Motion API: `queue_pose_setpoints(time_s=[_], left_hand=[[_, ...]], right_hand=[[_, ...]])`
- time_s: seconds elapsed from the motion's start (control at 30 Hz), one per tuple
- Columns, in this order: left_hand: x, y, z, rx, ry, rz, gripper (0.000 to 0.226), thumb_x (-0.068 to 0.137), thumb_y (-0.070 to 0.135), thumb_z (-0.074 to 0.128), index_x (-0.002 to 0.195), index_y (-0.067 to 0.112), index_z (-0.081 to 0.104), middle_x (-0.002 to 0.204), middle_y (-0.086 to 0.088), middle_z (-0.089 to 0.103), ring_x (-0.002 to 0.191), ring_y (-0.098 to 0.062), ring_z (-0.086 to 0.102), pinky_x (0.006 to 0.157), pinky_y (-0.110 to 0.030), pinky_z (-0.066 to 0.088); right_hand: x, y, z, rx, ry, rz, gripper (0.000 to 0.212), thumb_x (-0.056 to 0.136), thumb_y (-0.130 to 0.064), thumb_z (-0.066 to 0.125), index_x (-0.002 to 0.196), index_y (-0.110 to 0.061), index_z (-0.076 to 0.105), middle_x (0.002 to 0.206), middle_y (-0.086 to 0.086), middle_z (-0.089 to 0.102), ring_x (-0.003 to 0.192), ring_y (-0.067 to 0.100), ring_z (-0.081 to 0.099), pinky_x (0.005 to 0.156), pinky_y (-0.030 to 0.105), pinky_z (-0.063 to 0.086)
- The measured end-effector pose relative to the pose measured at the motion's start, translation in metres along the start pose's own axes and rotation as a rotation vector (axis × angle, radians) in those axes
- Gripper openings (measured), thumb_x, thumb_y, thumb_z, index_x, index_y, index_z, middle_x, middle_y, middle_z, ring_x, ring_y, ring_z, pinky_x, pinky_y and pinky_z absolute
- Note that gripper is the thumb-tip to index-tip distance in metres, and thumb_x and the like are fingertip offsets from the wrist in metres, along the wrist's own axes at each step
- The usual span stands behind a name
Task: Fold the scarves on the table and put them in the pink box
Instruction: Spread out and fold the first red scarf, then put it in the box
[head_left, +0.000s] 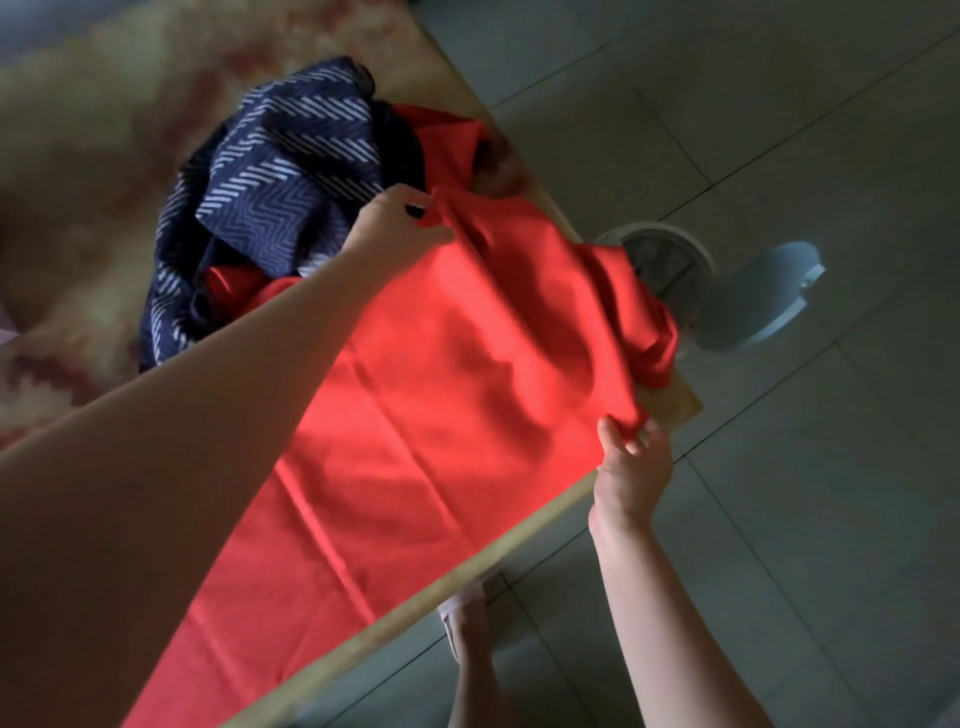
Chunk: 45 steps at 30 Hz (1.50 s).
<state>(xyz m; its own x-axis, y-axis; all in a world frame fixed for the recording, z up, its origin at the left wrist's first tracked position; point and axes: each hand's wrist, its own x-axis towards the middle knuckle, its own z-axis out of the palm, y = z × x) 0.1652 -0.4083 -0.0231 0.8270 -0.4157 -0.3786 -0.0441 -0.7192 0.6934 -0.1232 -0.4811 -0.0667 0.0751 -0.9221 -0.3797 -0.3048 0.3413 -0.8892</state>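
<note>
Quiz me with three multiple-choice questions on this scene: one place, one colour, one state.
1. Where is the navy zigzag scarf? A on the floor; B heaped on the table beside the red scarf; C in a box.
2. What colour is the scarf both hands hold? A red; B green; C white.
3. The right hand is: A open; B gripping the red scarf's edge; C flat on the table.
Answers: B, it sits on the tabletop; A, the left hand pinches red cloth too; B, it curls round the edge.
</note>
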Motion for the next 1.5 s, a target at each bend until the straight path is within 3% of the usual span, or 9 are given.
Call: queue_pose_setpoints(time_s=[0.13, 0.23, 0.43, 0.63, 0.73, 0.87, 1.0, 1.27, 1.5], left_hand=[[0.006, 0.009, 0.011, 0.114, 0.001, 0.140, 0.053, 0.073, 0.016, 0.078, 0.123, 0.011, 0.057, 0.121, -0.008, 0.060, 0.114, -0.021, 0.055, 0.087, -0.017, 0.038], [0.009, 0.011, 0.016, -0.007, 0.105, 0.246, 0.036, 0.068, 0.007, 0.075, 0.102, 0.012, 0.068, 0.104, 0.001, 0.064, 0.104, -0.017, 0.059, 0.077, -0.006, 0.036], [0.010, 0.011, 0.022, -0.168, 0.129, 0.251, 0.034, 0.068, -0.008, 0.057, 0.084, 0.021, 0.063, 0.085, 0.009, 0.065, 0.070, 0.016, 0.056, 0.080, -0.012, 0.047], [0.000, 0.016, 0.016, -0.010, 0.133, 0.429, 0.043, 0.071, -0.006, 0.054, 0.110, 0.009, 0.064, 0.108, -0.007, 0.062, 0.103, -0.019, 0.058, 0.093, -0.022, 0.044], [-0.013, 0.007, 0.013, 0.060, 0.194, 0.463, 0.046, 0.071, -0.007, 0.051, 0.110, 0.012, 0.065, 0.111, -0.008, 0.061, 0.108, -0.023, 0.056, 0.098, -0.029, 0.041], [-0.059, -0.029, 0.003, 0.034, 0.252, 0.486, 0.047, 0.067, -0.012, 0.048, 0.103, 0.011, 0.068, 0.105, -0.009, 0.064, 0.102, -0.024, 0.059, 0.093, -0.020, 0.038], [-0.105, -0.090, -0.011, 0.188, 0.314, 0.494, 0.048, 0.068, -0.006, 0.047, 0.109, 0.014, 0.062, 0.112, -0.009, 0.059, 0.103, -0.030, 0.056, 0.092, -0.040, 0.044], [-0.141, -0.181, -0.066, 0.206, 0.520, 0.100, 0.038, 0.077, -0.005, 0.055, 0.112, 0.006, 0.059, 0.108, -0.016, 0.055, 0.101, -0.035, 0.050, 0.092, -0.042, 0.040], [-0.116, -0.211, -0.103, 0.329, 0.330, -0.093, 0.045, 0.079, 0.019, 0.071, 0.122, 0.016, 0.058, 0.121, -0.014, 0.056, 0.116, -0.035, 0.044, 0.100, -0.042, 0.034]], right_hand=[[0.005, 0.000, -0.002, 0.063, -0.003, -0.012, 0.043, 0.082, 0.014, 0.054, 0.122, 0.000, 0.054, 0.107, 0.010, 0.064, 0.087, 0.009, 0.064, 0.077, 0.013, 0.049], [0.014, 0.004, -0.003, -0.007, 0.012, -0.042, 0.043, 0.082, 0.014, 0.054, 0.124, 0.001, 0.055, 0.117, 0.018, 0.062, 0.097, 0.019, 0.061, 0.082, 0.015, 0.049], [0.009, 0.006, 0.002, -0.204, 0.026, -0.080, 0.049, 0.082, 0.008, 0.059, 0.129, -0.001, 0.048, 0.121, 0.017, 0.056, 0.106, 0.028, 0.056, 0.091, 0.026, 0.044], [-0.023, -0.003, 0.013, -0.616, 0.043, -0.477, 0.066, 0.067, 0.002, 0.073, 0.129, -0.008, 0.053, 0.132, 0.022, 0.041, 0.119, 0.038, 0.040, 0.102, 0.034, 0.023], [-0.049, -0.005, 0.035, -0.708, -0.214, -0.715, 0.069, 0.069, -0.004, 0.072, 0.133, -0.013, 0.049, 0.138, 0.013, 0.041, 0.126, 0.031, 0.038, 0.106, 0.036, 0.024], [-0.059, 0.013, 0.072, -0.913, -0.663, -0.918, 0.062, 0.077, -0.016, 0.068, 0.136, -0.012, 0.048, 0.144, 0.012, 0.043, 0.129, 0.031, 0.043, 0.106, 0.043, 0.037], [-0.058, 0.027, 0.086, -1.098, -0.669, -0.946, 0.064, 0.073, -0.021, 0.074, 0.133, -0.014, 0.053, 0.144, 0.015, 0.044, 0.122, 0.038, 0.050, 0.101, 0.045, 0.042], [-0.073, -0.023, 0.148, -0.845, -0.725, -1.165, 0.052, 0.078, -0.003, 0.061, 0.129, -0.011, 0.055, 0.137, 0.011, 0.049, 0.118, 0.034, 0.049, 0.106, 0.038, 0.029], [-0.065, -0.069, 0.223, -1.124, -0.681, -1.284, 0.030, 0.079, -0.019, 0.070, 0.109, -0.018, 0.065, 0.126, 0.004, 0.051, 0.121, 0.029, 0.041, 0.099, 0.036, 0.027]])
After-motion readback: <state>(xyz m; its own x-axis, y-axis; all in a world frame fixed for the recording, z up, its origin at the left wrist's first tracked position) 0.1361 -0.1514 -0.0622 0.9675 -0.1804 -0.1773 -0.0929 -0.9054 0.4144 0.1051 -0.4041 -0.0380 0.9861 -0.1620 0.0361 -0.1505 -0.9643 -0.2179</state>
